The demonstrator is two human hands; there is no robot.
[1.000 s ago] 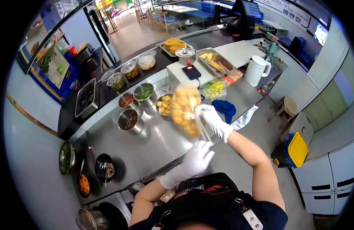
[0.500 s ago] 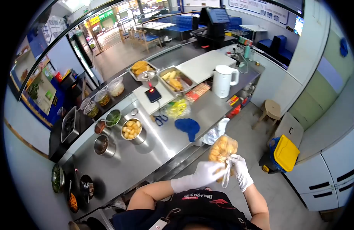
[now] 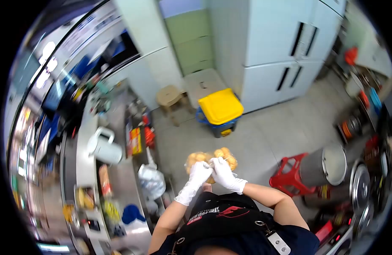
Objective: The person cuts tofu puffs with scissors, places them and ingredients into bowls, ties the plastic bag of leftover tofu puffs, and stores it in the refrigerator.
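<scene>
A clear plastic bag (image 3: 226, 158) of round golden pieces hangs in front of me over the floor. My left hand (image 3: 200, 172), in a white glove, pinches the bag's gathered top. Beside it, my right hand (image 3: 223, 173), gloved the same way, has its fingers closed on the top too, and the two hands meet there. Golden pieces show on both sides of my hands, which hide the bag's middle. Whether this is one bag or two I cannot tell.
To my left runs a steel counter (image 3: 130, 180) with a white kettle (image 3: 106, 148). Ahead stand a wooden stool (image 3: 169, 97), a yellow-lidded bin (image 3: 221, 107) and a pale fridge (image 3: 272, 80). At right, a large steel pot (image 3: 310, 168) sits by a red stool (image 3: 285, 174).
My view has turned right, from the counter toward the fridge and bin. The bag came along; my left hand, formerly blurred beside its top, now pinches it next to my right.
</scene>
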